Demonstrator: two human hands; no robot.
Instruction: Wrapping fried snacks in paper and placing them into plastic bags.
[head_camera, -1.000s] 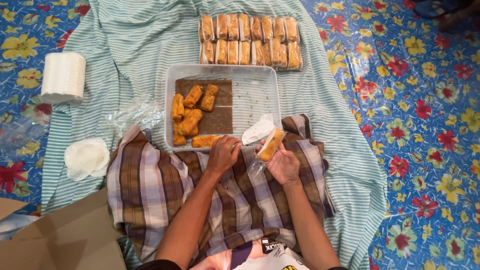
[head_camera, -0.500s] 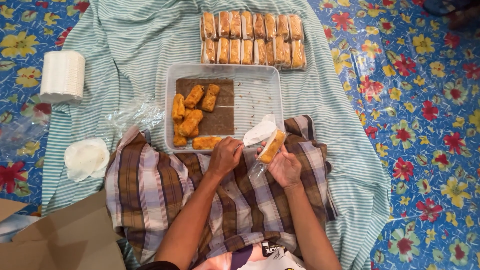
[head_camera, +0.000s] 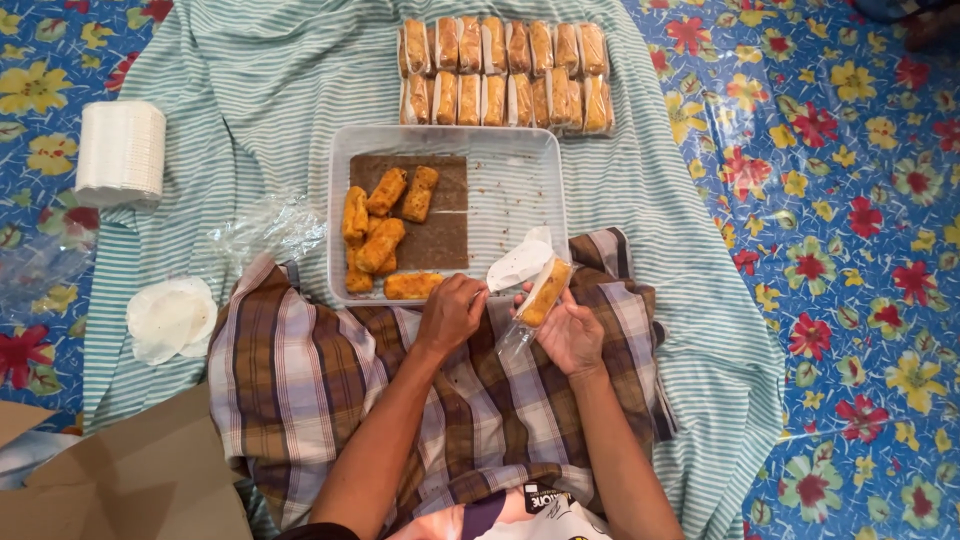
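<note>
My right hand (head_camera: 570, 335) holds a fried golden roll (head_camera: 545, 290) inside a clear plastic sleeve, tilted up toward the tray. My left hand (head_camera: 452, 312) pinches a white paper sheet (head_camera: 520, 265) at the sleeve's top end. Just beyond both hands lies a clear plastic tray (head_camera: 515, 190) lined with brown paper, with several unwrapped fried rolls (head_camera: 380, 235) in its left half. Two rows of wrapped rolls (head_camera: 505, 75) lie on the striped cloth behind the tray.
A plaid cloth (head_camera: 300, 380) covers my lap. A stack of white papers (head_camera: 120, 152) and loose white paper rounds (head_camera: 170, 318) lie at left, with crumpled clear plastic bags (head_camera: 265, 228) near the tray. Cardboard (head_camera: 130, 480) sits at bottom left. A flowered blue mat (head_camera: 850, 250) surrounds everything.
The wrapped roll in my right hand has tilted a little; my left hand stays at the paper by its top. Little else has moved.
</note>
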